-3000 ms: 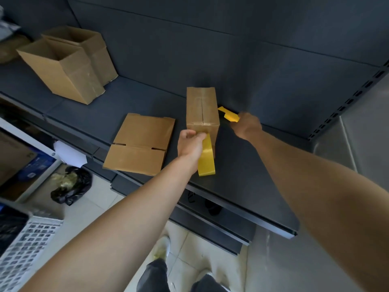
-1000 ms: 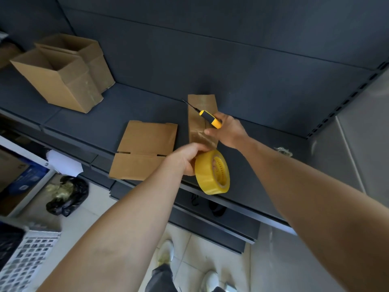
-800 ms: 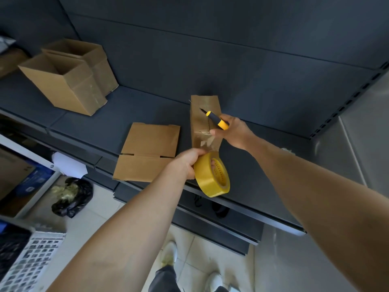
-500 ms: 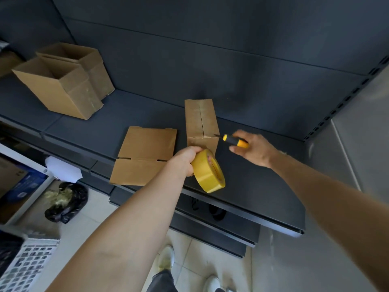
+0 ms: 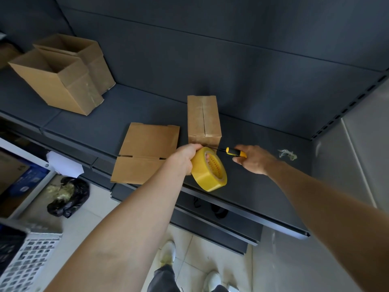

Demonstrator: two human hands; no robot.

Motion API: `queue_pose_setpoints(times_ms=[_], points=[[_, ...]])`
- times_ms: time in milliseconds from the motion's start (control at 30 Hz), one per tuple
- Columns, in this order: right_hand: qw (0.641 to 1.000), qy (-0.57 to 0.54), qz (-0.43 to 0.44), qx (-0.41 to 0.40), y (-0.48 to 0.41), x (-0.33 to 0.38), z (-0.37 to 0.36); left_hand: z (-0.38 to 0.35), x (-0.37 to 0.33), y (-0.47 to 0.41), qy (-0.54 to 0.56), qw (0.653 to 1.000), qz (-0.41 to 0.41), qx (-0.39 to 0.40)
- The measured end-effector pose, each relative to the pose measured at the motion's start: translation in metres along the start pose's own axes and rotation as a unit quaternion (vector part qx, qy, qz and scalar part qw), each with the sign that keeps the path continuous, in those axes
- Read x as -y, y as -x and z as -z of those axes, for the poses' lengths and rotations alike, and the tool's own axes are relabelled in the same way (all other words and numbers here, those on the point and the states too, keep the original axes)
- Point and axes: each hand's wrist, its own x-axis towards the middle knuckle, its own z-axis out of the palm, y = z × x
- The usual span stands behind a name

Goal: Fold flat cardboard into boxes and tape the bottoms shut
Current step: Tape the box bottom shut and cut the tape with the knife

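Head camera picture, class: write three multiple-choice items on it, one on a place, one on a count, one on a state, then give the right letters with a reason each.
1. Where does the flat cardboard lie?
A. on the shelf, left of the taped box
B. on the floor
C. on top of the taped box

2. How many open boxes stand at the far left of the shelf?
A. none
B. two
C. five

3. What does the left hand hold?
A. nothing
B. a black bag
C. the yellow tape roll

Answers:
1 A: the sheet rests on the dark shelf beside the upright box.
2 B: the front open box and the back open box stand together.
3 C: its grip is closed on the roll; the right hand holds the cutter.
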Motion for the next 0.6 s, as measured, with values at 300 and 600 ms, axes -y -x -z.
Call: queue_pose_setpoints(times_ms=[300, 600], points=[[0.997, 0.072, 0.003, 0.009, -0.008, 0.005, 0.004, 0.000, -0.007, -0.005, -0.030, 1.000, 0.002, -0.009], [0.992, 0.121, -0.015, 0.042, -0.011, -0.002, 0.003, 0.008, -0.016, -0.004, -0.075, 0.997, 0.004, 0.004]])
